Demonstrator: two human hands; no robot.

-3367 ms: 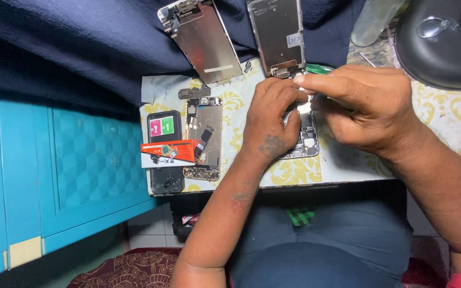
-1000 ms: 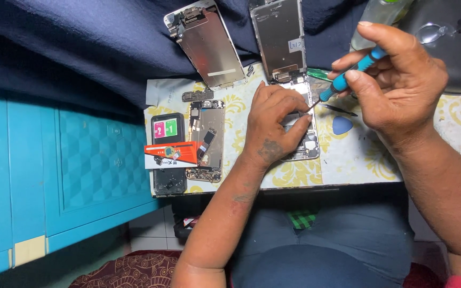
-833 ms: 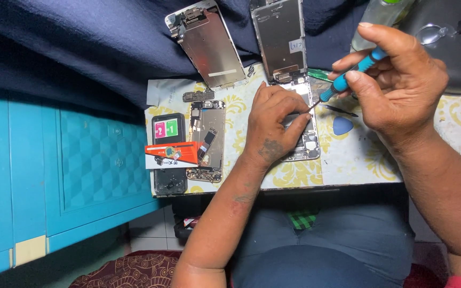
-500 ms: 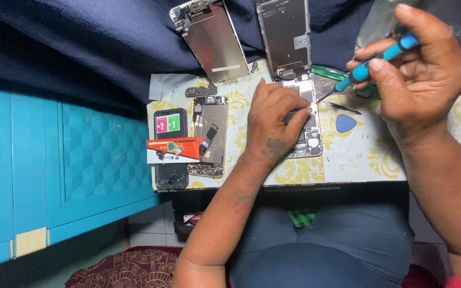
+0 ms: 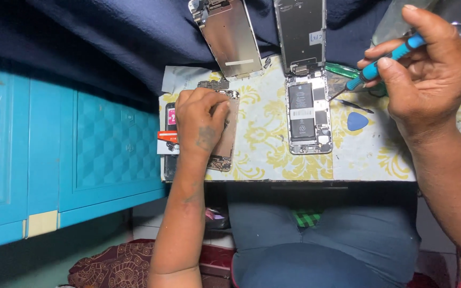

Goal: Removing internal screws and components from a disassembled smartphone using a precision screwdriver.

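Note:
My right hand (image 5: 428, 80) holds a blue-handled screwdriver (image 5: 382, 61) raised above the table, its tip pointing down-left toward an opened phone (image 5: 308, 114) with its battery showing. My left hand (image 5: 201, 120) rests on a second opened phone body (image 5: 225, 144) at the table's left side, fingers curled over its top end. A detached screen panel (image 5: 230, 34) and another screen (image 5: 300, 29), still joined to the opened phone, lean against dark cloth at the back.
The small table (image 5: 265, 154) has a yellow floral cover. A blue triangular pick (image 5: 357, 121) and thin tweezers (image 5: 354, 105) lie by the opened phone. An orange glue tube (image 5: 166, 136) sits under my left hand. A turquoise cabinet (image 5: 70, 154) stands left.
My left hand left the opened phone in the middle and moved left onto the other phone body. My right hand lifted the screwdriver up and to the right.

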